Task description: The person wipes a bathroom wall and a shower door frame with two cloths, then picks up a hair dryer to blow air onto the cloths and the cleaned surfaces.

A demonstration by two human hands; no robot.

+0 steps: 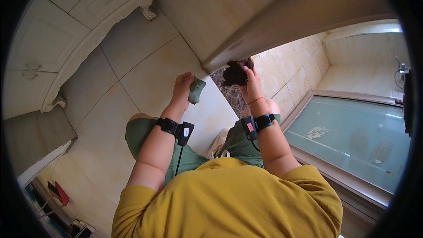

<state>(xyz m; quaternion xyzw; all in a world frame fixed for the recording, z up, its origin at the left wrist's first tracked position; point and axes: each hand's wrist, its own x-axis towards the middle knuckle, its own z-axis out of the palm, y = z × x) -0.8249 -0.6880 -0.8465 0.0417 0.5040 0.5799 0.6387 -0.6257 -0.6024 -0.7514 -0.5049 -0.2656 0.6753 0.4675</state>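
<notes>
My left hand [180, 90] is closed on a small green cloth [197, 90], folded and hanging down beside the fingers. To its right, my right hand [252, 86] grips a crumpled dark brown cloth [234, 73]. That brown cloth is up against the lower end of a brown door frame [264, 26], just above a dark marbled threshold [232, 94]; whether it touches the frame I cannot tell. The two cloths are apart from each other. Each forearm wears a black strap with a small box, and my knees are bent beneath the arms.
A white cabinet [48, 31] with carved feet stands at the left. Light tiles [150, 68] cover the floor. On the right is a frosted glass door panel [348, 136] in a metal frame, with a shower fitting [401, 70] beyond it. A red object [61, 194] lies at lower left.
</notes>
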